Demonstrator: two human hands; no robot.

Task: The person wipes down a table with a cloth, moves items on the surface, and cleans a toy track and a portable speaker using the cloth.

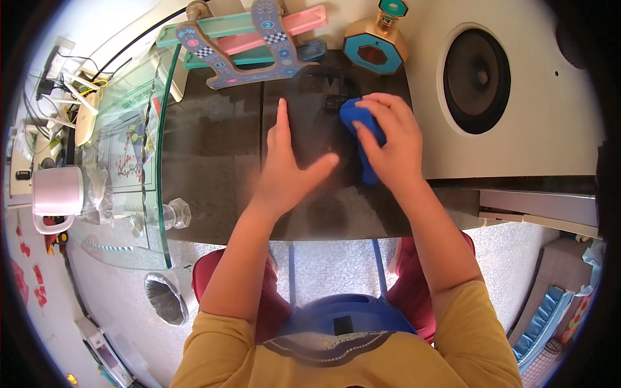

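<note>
Under both hands spreads the dark desk (213,155), its surface glossy and faintly streaked, by far the biggest thing in view. Beyond the right hand, off to its far right, stands a pale speaker cabinet (517,110) with a round black cone, and past the fingertips of both hands lie a wooden toy race ramp (249,45) and a gold-and-teal toy bottle (376,42). Out to the left of the left hand sits a glass side shelf (129,149) with a pink mug (57,194) on it. The left hand (288,171) lies flat on the desk, fingers spread, holding nothing and seemingly bracing. Just beside it, the right hand (391,139) has its grip curled shut around a bunched blue cloth (362,126), which is pressed to the desk under the fingers. Wiping of the desk top appears to be under way, near its far middle. A next stroke would call for steady downward pressure, and care not to knock the toys close ahead of the cloth.
</note>
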